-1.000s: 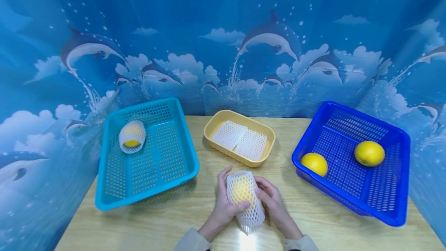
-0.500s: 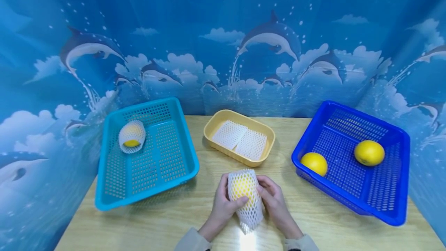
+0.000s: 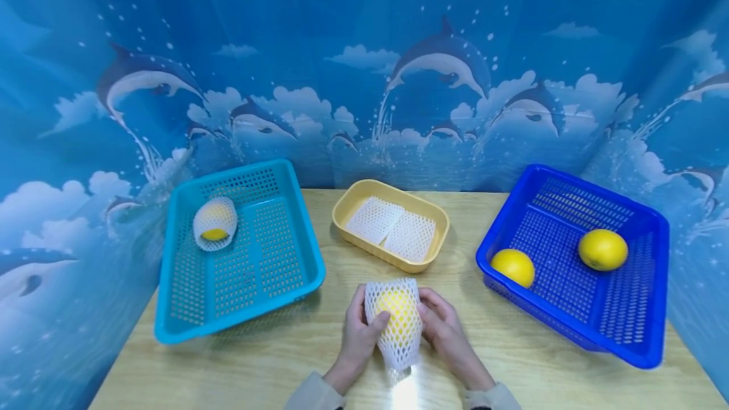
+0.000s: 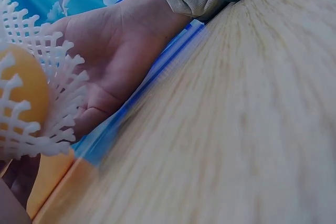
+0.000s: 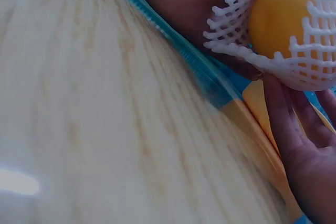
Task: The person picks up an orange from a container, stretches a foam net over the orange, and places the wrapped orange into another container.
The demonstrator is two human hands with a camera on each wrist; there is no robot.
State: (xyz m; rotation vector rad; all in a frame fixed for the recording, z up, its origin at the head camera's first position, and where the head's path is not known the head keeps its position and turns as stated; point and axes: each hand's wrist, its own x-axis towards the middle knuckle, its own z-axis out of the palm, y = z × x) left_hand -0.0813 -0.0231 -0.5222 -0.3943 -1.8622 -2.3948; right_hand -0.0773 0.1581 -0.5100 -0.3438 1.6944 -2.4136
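Note:
A yellow citrus-like fruit [image 5: 278, 17] sits inside a white foam net sleeve [image 3: 401, 347] above the front of the table. The left hand [image 3: 359, 339] holds it from the left, thumb over the front of the net and the other fingers behind. On the opposite side, the right hand [image 3: 448, 336] grips the net with thumb and fingers. The sleeve's lower end hangs loose past the fruit. Both wrist views show the fruit through the sleeve's open end, its mesh edge spread. Part of the right hand's fingers is hidden by the net in the head view.
A teal basket [image 3: 245, 320] at the left holds one netted fruit [image 3: 215, 223]. Two bare yellow fruits [image 3: 602, 250] lie in a blue basket [image 3: 575, 315] at the right. Between them, a small tan basket [image 3: 342, 207] contains flat foam nets [image 3: 411, 236]. A dolphin-print curtain [image 3: 364, 81] stands behind the table.
The fruit and sleeve have shifted slightly left with the left hand, whose raised index finger has come down behind the net. The right hand stays nearly in place.

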